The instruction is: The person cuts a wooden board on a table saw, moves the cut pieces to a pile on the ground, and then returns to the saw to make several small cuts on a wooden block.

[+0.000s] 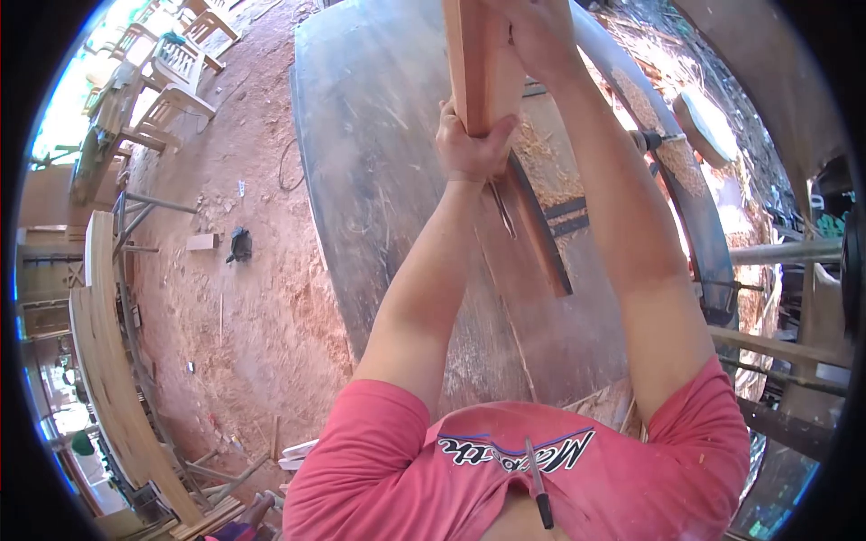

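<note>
My left hand (474, 149) is closed around the near end of a reddish wooden board (483, 72), with the thumb along its side. Farther up, my right hand (541, 41) grips the same board on its right side; part of this hand is cut off at the top edge. The board is raised toward the camera, and its far end is out of view. Beneath it lies a wide, worn machine table (379, 135). A dark straight bar (541, 225) runs along the table below my left hand, beside a slim pointed metal piece (502, 209).
Wood shavings (546, 167) cover the opening right of the bar, and more lie on the curved metal edge (686, 167). Long planks (113, 361) are stacked at the left. Wooden chairs (176, 68) stand at the far left. A small block (203, 242) lies on the dirt floor.
</note>
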Demonstrator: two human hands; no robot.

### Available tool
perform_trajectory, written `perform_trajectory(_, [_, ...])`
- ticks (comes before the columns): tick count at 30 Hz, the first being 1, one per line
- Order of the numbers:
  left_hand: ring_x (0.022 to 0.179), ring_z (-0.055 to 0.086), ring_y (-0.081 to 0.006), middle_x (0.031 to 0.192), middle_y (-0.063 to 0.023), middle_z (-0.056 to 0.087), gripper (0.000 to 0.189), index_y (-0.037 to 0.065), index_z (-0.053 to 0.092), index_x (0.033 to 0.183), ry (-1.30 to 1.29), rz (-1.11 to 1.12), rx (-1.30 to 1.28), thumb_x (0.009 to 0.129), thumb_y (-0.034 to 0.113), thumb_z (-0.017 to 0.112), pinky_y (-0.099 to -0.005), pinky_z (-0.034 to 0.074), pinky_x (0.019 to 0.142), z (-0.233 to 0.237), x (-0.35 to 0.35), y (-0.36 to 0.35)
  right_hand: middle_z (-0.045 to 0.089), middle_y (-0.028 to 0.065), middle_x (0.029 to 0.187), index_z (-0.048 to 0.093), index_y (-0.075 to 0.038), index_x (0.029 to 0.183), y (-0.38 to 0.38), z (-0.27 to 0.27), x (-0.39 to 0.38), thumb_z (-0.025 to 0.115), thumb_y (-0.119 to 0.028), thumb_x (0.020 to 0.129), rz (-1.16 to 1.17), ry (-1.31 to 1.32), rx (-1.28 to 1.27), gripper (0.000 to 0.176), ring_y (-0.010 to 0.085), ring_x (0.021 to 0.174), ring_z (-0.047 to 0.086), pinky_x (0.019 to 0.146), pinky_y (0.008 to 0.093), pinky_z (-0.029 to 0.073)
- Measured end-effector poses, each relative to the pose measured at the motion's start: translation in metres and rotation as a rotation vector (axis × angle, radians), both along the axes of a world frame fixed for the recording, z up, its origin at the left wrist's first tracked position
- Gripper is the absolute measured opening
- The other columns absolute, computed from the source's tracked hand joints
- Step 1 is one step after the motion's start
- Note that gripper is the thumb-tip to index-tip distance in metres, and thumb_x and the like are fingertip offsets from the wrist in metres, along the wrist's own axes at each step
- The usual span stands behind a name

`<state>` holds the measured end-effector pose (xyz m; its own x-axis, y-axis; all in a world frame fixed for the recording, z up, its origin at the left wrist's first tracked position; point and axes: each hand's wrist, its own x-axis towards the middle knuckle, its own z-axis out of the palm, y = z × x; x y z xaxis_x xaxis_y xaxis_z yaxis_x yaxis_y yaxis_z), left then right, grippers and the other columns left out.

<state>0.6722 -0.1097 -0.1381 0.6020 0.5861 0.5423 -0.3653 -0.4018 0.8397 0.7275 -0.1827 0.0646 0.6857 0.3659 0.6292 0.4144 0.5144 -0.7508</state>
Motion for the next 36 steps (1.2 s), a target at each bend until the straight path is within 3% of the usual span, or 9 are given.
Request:
perform_trajectory(1, [0.081,0.069,-0.0212,0.091,-0.0115,0.07,0.055,0.001,0.063,0.101,-0.034,0.016,0.042,0.066,0.031,0.092,-0.0335,0.055,0.071,-0.001,0.004,0.003,0.068,0.0021,0.097,0.065,0.001,0.116,0.002,0.0,0.002,0.071,-0.017,0.091,0.005,-0.007,0.002,0.031,0.0095,0.085,0.064,0.071,0.0253,0.052])
perform_trajectory(6, [0.082,0.07,-0.0235,0.092,-0.0127,0.07,0.056,0.001,0.063,0.103,-0.064,0.035,0.123,0.067,0.032,0.092,-0.0343,0.055,0.072,0.003,0.027,0.022,0.067,0.0023,0.098,0.064,0.001,0.118,0.015,-0.005,0.03,0.069,-0.015,0.093,-0.081,0.037,-0.109,0.03,0.0094,0.086,0.064,0.071,0.0255,0.053])
perform_trajectory(13, [0.085,0.07,-0.0207,0.095,-0.0134,0.072,0.057,0.0,0.062,0.106,-0.035,0.001,-0.002,0.069,0.031,0.091,-0.0347,0.056,0.073,-0.009,0.066,0.045,0.068,0.0011,0.095,0.068,-0.001,0.113,0.05,-0.012,0.072,0.071,-0.019,0.092,0.013,0.038,-0.008,0.027,0.0092,0.084,0.063,0.072,0.0255,0.051])
perform_trajectory(25, [0.087,0.07,-0.0174,0.096,-0.0117,0.073,0.055,-0.002,0.064,0.108,0.142,-0.13,-0.002,0.07,0.028,0.09,-0.0323,0.056,0.076,-0.007,0.131,0.118,0.068,-0.0004,0.092,0.071,0.0,0.105,0.109,-0.019,0.138,0.073,-0.022,0.09,-0.202,-0.024,-0.121,0.026,0.0086,0.082,0.062,0.072,0.0243,0.05])
perform_trajectory(27, [0.088,0.069,-0.0155,0.096,-0.0103,0.073,0.054,-0.002,0.065,0.109,0.165,-0.186,-0.073,0.07,0.026,0.09,-0.0314,0.056,0.076,-0.002,0.119,0.127,0.066,0.0087,0.117,0.06,-0.003,0.131,0.123,-0.022,0.141,0.074,-0.033,0.09,-0.078,0.072,-0.174,0.053,0.017,0.106,0.062,0.087,0.033,0.05])
perform_trajectory(28, [0.088,0.068,-0.0136,0.097,-0.009,0.073,0.053,-0.001,0.065,0.111,0.188,-0.248,-0.14,0.071,0.025,0.089,-0.0306,0.056,0.076,0.002,0.109,0.133,0.066,0.0087,0.117,0.06,-0.003,0.131,0.127,-0.026,0.136,0.074,-0.033,0.09,-0.057,0.065,-0.171,0.053,0.017,0.106,0.062,0.087,0.033,0.05])
perform_trajectory(30, [0.088,0.067,-0.0121,0.098,-0.0076,0.072,0.051,-0.001,0.065,0.112,0.114,-0.258,-0.184,0.073,0.023,0.089,-0.0298,0.056,0.076,-0.006,0.088,0.14,0.067,0.0001,0.093,0.068,0.001,0.113,0.137,-0.023,0.11,0.071,-0.033,0.092,-0.301,-0.163,-0.311,0.04,0.0099,0.085,0.061,0.076,0.0261,0.05])
perform_trajectory(34, [0.086,0.065,-0.0115,0.095,-0.0062,0.072,0.052,0.002,0.066,0.113,0.071,-0.178,-0.191,0.072,0.025,0.088,-0.0309,0.055,0.074,0.006,0.005,0.142,0.066,-0.0002,0.096,0.07,0.0,0.108,0.149,-0.01,0.025,0.07,-0.025,0.093,-0.033,0.105,-0.142,0.03,0.0085,0.088,0.06,0.079,0.026,0.049])
perform_trajectory(36, [0.086,0.065,-0.0117,0.096,-0.0054,0.071,0.051,0.002,0.067,0.112,0.075,-0.152,-0.25,0.072,0.025,0.088,-0.0312,0.055,0.074,0.001,-0.043,0.138,0.066,0.0004,0.098,0.071,0.001,0.106,0.147,-0.014,-0.017,0.07,-0.024,0.092,-0.091,0.085,-0.229,0.028,0.0084,0.088,0.06,0.08,0.025,0.048])
